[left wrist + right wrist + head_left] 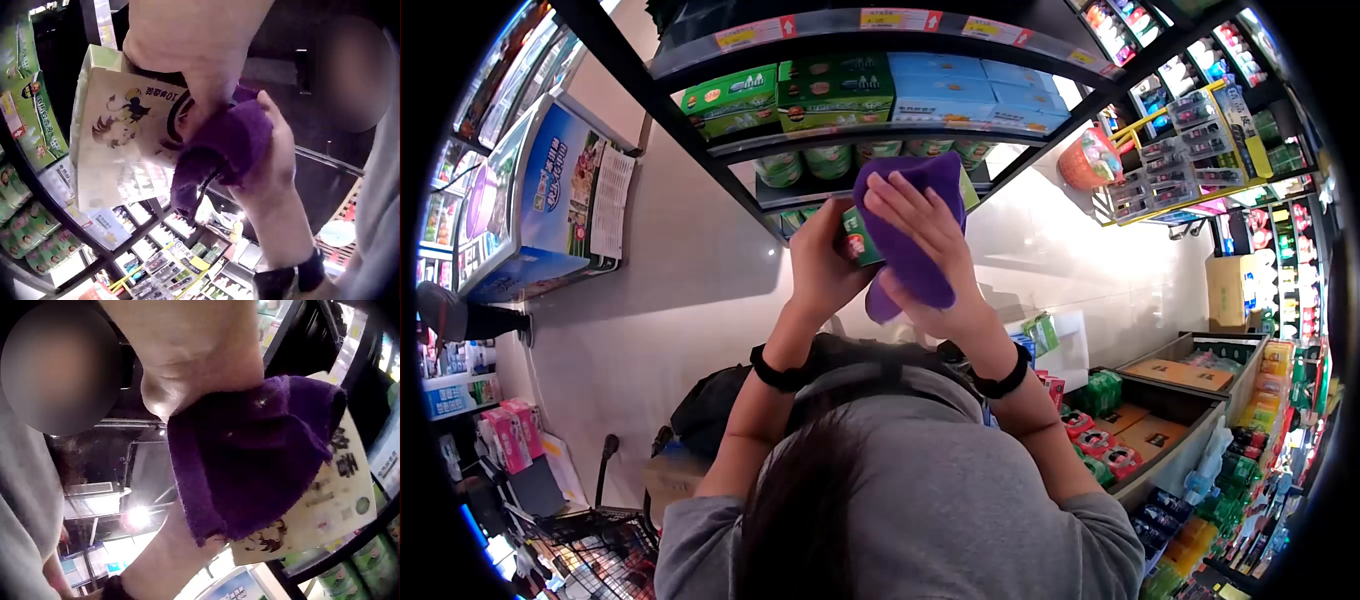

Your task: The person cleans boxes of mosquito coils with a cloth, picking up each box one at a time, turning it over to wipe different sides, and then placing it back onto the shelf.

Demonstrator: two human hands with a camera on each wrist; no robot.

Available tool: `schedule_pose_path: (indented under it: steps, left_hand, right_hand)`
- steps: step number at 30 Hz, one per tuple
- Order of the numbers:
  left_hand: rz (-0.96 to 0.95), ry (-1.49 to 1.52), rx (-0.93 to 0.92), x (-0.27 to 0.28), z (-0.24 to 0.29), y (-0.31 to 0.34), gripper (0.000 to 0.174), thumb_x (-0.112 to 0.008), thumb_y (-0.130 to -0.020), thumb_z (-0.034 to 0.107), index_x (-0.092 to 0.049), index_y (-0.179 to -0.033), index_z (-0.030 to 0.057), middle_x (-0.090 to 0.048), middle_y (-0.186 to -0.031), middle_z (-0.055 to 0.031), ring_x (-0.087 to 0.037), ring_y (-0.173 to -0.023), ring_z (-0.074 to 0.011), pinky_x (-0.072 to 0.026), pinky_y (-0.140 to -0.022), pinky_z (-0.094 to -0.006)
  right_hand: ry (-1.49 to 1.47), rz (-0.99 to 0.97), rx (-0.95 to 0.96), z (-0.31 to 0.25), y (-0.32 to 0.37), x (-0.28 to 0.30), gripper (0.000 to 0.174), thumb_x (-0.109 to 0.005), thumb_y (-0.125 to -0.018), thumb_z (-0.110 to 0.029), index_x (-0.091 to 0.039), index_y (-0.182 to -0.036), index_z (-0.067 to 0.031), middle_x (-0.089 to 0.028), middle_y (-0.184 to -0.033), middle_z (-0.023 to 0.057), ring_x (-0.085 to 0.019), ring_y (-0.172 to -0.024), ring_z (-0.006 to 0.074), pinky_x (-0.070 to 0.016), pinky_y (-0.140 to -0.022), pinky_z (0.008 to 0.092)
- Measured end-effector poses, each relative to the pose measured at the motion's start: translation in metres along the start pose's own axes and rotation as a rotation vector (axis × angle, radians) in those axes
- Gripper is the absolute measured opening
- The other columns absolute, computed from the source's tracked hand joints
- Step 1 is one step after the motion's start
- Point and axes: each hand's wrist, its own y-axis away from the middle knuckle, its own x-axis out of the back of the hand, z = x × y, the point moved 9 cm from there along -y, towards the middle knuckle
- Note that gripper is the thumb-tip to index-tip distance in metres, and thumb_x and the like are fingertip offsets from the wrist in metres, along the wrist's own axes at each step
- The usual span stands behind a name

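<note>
A purple cloth (915, 235) lies under the right hand (925, 250), whose fingers are extended over it in the head view. The left hand (825, 260) grips a green box (858, 238) beside the cloth. In the left wrist view the box (119, 131) shows a pale printed side with a cartoon figure, and the cloth (231, 137) is against its end between the hands. From the right wrist, the cloth (256, 462) covers part of the box (344, 481) and hides the fingers.
A shelf rack with green boxes (835, 92), blue boxes (945, 90) and green cans (828, 160) stands in front. At right are a red basket (1088, 160), a yellow-edged rack and wooden bins. A chest cabinet (550, 200) is at left; a shopping cart (600, 555) is lower left.
</note>
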Motion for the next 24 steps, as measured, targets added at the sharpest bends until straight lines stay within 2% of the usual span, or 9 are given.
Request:
schedule_pose_path:
  steps: [4, 6, 7, 11, 12, 15, 19, 20, 24]
  left_hand:
    - [0.059, 0.054, -0.027, 0.001, 0.003, 0.001, 0.051, -0.078, -0.054, 0.01, -0.054, -0.099, 0.0028, -0.06, -0.079, -0.0113, -0.061, -0.07, -0.0219, -0.0473, -0.064, -0.0282]
    - [0.002, 0.052, -0.034, -0.004, 0.001, 0.001, 0.05, -0.079, -0.057, 0.012, -0.053, -0.1, 0.0025, -0.061, -0.08, -0.0082, -0.059, -0.072, -0.0145, -0.0462, -0.062, -0.0259]
    - [-0.027, 0.043, -0.036, -0.005, 0.001, 0.001, 0.05, -0.079, -0.059, 0.012, -0.053, -0.1, 0.0023, -0.061, -0.08, -0.0066, -0.058, -0.073, -0.0109, -0.0456, -0.061, -0.0247]
    - [-0.076, -0.205, -0.12, -0.014, 0.019, -0.003, 0.053, -0.079, -0.056, 0.011, -0.053, -0.102, 0.0037, -0.06, -0.078, -0.0094, -0.059, -0.071, -0.0156, -0.0457, -0.062, -0.0247]
    - [-0.077, -0.204, -0.12, -0.017, 0.018, -0.003, 0.053, -0.079, -0.056, 0.011, -0.053, -0.102, 0.0037, -0.06, -0.078, -0.0094, -0.059, -0.071, -0.0156, -0.0457, -0.062, -0.0247]
    - [-0.071, -0.044, 0.046, -0.021, -0.003, -0.005, 0.049, -0.077, -0.051, 0.01, -0.054, -0.095, 0.0048, -0.061, -0.081, -0.0113, -0.06, -0.073, -0.0299, -0.0473, -0.064, -0.031]
    - [-0.014, 0.039, 0.087, -0.009, -0.011, -0.006, 0.048, -0.08, -0.055, 0.012, -0.053, -0.093, 0.0027, -0.061, -0.075, -0.0108, -0.062, -0.068, -0.0233, -0.0467, -0.06, -0.0297]
    - [-0.019, 0.153, 0.138, -0.009, -0.024, -0.008, 0.049, -0.081, -0.056, 0.013, -0.052, -0.094, 0.0022, -0.062, -0.076, -0.0101, -0.062, -0.069, -0.022, -0.0468, -0.059, -0.0294]
    - [-0.073, -0.037, 0.073, -0.01, -0.018, -0.008, 0.049, -0.08, -0.053, 0.012, -0.055, -0.094, 0.0036, -0.061, -0.079, -0.0119, -0.061, -0.072, -0.0279, -0.047, -0.061, -0.0311]
  right_hand:
    - [0.09, 0.193, -0.116, 0.047, 0.016, 0.028, 0.047, -0.056, -0.072, -0.011, -0.052, -0.119, -0.0077, -0.046, -0.129, 0.0044, -0.028, -0.129, 0.0263, -0.0152, -0.106, 0.0465]
    - [0.054, 0.296, -0.188, 0.076, 0.028, 0.041, 0.038, -0.054, -0.077, -0.01, -0.056, -0.115, -0.0065, -0.05, -0.125, 0.0041, -0.023, -0.131, 0.026, -0.013, -0.107, 0.0463]
    - [-0.04, 0.314, -0.256, 0.087, 0.032, 0.042, 0.035, -0.053, -0.081, -0.012, -0.055, -0.115, -0.0053, -0.053, -0.122, 0.0055, -0.027, -0.129, 0.026, -0.0143, -0.106, 0.0452]
    - [-0.449, 0.33, -0.333, 0.092, 0.035, 0.021, 0.037, -0.053, -0.084, -0.016, -0.052, -0.118, -0.0032, -0.055, -0.119, 0.0075, -0.034, -0.126, 0.0248, -0.0147, -0.106, 0.0378]
    - [-0.35, 0.267, -0.265, 0.076, 0.026, 0.018, 0.04, -0.053, -0.083, -0.016, -0.05, -0.121, -0.0032, -0.052, -0.123, 0.007, -0.033, -0.127, 0.0242, -0.0156, -0.106, 0.0352]
    - [-0.185, 0.212, -0.202, 0.038, 0.013, 0.01, 0.044, -0.053, -0.08, -0.014, -0.048, -0.123, -0.0039, -0.047, -0.129, 0.0079, -0.033, -0.127, 0.0254, -0.0168, -0.106, 0.0401]
    - [-0.204, 0.128, -0.229, 0.041, 0.023, 0.002, 0.047, -0.054, -0.079, -0.015, -0.046, -0.125, -0.0042, -0.044, -0.131, 0.0089, -0.031, -0.129, 0.0274, -0.0163, -0.106, 0.043]
    - [-0.183, 0.1, -0.221, 0.039, 0.027, 0.002, 0.047, -0.053, -0.08, -0.014, -0.046, -0.125, -0.0041, -0.042, -0.133, 0.009, -0.03, -0.129, 0.0275, -0.0165, -0.106, 0.0432]
    - [-0.202, 0.132, -0.244, 0.042, 0.035, 0.003, 0.044, -0.05, -0.083, -0.013, -0.045, -0.125, -0.0037, -0.042, -0.133, 0.0101, -0.031, -0.129, 0.0268, -0.0175, -0.106, 0.0409]
